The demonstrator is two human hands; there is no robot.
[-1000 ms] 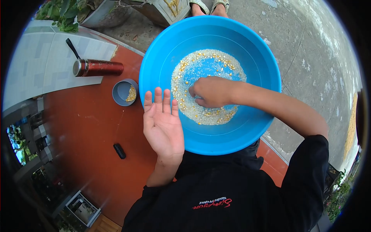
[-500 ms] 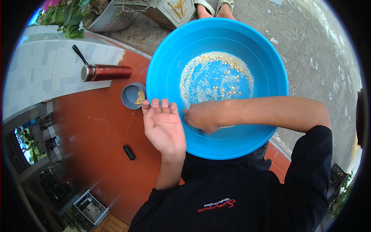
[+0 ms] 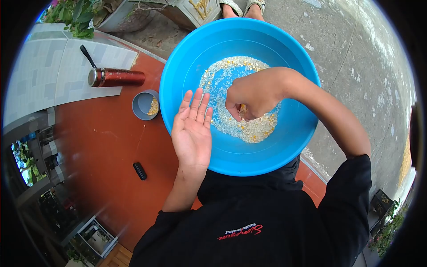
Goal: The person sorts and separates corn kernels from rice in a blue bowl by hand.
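A large blue basin (image 3: 178, 80) holds a ring of white grains (image 3: 227, 64) mixed with yellow corn kernels (image 3: 267, 132). My right hand (image 3: 253, 95) is over the middle of the basin, its fingers curled together around some yellow kernels. Palm up, my left hand (image 3: 193, 133) lies at the basin's left edge with its fingers stretched out and nothing in it. Just left of the basin stands a small grey bowl (image 3: 141, 104) with yellow kernels at its right side.
A red bottle (image 3: 122, 77) with a black strap lies left of the basin's upper part. A small black object (image 3: 139, 171) rests on the red floor (image 3: 106, 147). Beyond the basin are a planter (image 3: 129, 18) and a person's feet in light clogs (image 3: 254, 10).
My right hand has risen from the basin's lower left toward its middle and now holds kernels. My left hand's fingers have straightened and spread. The view has shifted slightly.
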